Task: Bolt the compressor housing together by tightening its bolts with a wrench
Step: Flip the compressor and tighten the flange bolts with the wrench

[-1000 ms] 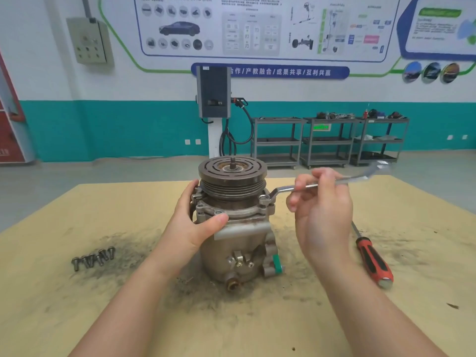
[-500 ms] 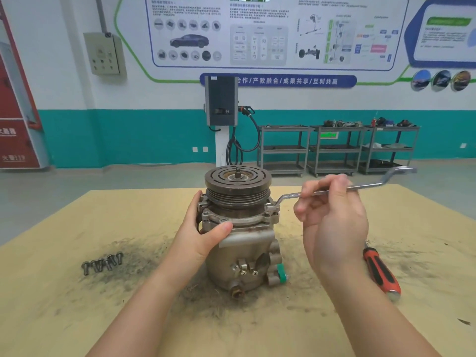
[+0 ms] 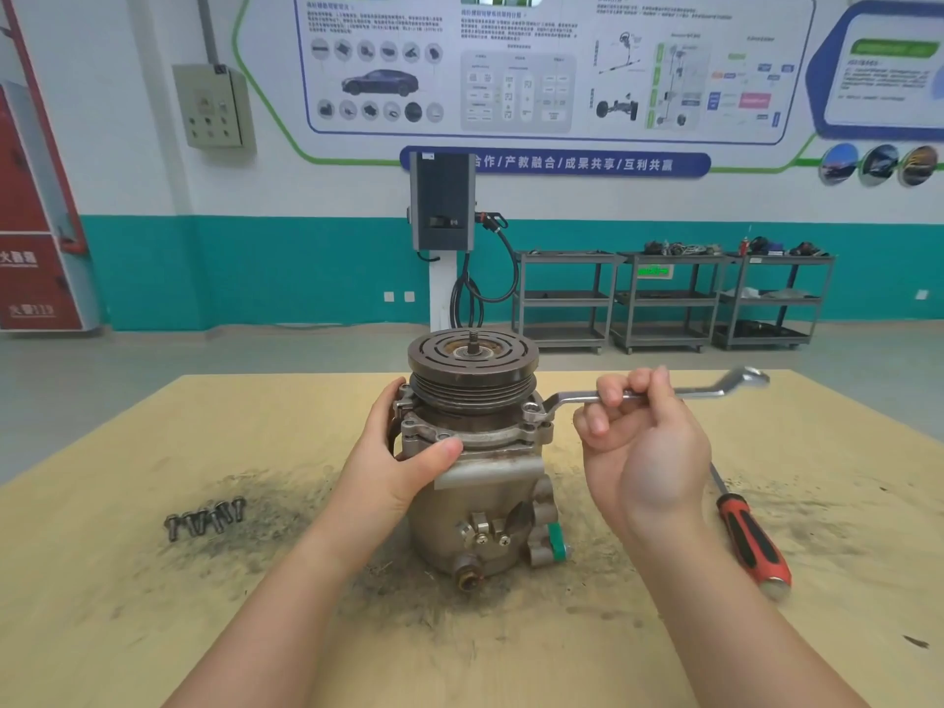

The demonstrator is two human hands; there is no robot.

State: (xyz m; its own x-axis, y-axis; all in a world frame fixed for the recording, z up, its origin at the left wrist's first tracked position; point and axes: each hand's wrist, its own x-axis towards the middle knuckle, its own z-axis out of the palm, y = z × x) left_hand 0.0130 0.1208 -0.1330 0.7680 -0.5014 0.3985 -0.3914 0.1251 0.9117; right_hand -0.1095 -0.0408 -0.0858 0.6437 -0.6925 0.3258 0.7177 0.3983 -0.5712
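The compressor housing point(image 3: 475, 482) is standing upright mid-surface point(image 3: 153, 631). The left hand point(image 3: 403, 462) is gripping its flange, while the right hand point(image 3: 649, 447) is clenching the wrench point(image 3: 715, 392), whose ring is sitting on a flange bolt point(image 3: 531, 412). Loose bolts point(image 3: 204, 518) are lying left.

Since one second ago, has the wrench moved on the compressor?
Yes, slightly. The wrench keeps its ring end on the same compressor bolt, but its free end, earlier above the table far edge, now sits level: it swung toward the person.

red-handled screwdriver point(image 3: 751, 541), wall charger point(image 3: 442, 201) — grey carts point(image 3: 674, 298)
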